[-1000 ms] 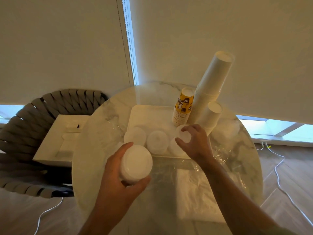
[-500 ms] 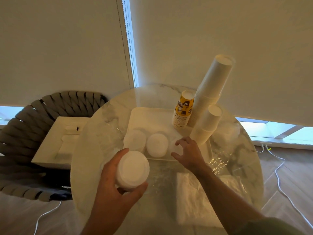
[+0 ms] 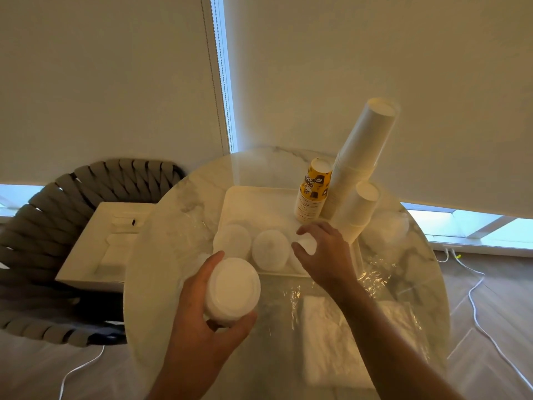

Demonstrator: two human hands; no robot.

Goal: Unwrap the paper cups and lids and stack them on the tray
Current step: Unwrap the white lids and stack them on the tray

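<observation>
My left hand (image 3: 199, 319) grips a stack of white lids (image 3: 232, 290) above the table's near side. My right hand (image 3: 326, 255) reaches over the white tray (image 3: 259, 200), fingers curled round a small white lid stack (image 3: 306, 244) at the tray's front right. Two more lid stacks (image 3: 232, 241) (image 3: 270, 249) stand on the tray's front. At the tray's back right lean a yellow printed cup stack (image 3: 313, 192), a tall white cup stack (image 3: 360, 151) and a shorter white cup stack (image 3: 357, 209).
The round marble table (image 3: 161, 255) carries crumpled clear wrap (image 3: 375, 281) and a white plastic bag (image 3: 326, 336) near me. A woven grey chair (image 3: 43, 226) with a white box (image 3: 101, 243) stands at the left. White cables (image 3: 476, 313) run across the floor.
My right hand lowered to the tray's front right, then closed its fingers round the small lid stack there. My left hand kept hold of its lid stack and barely moved.
</observation>
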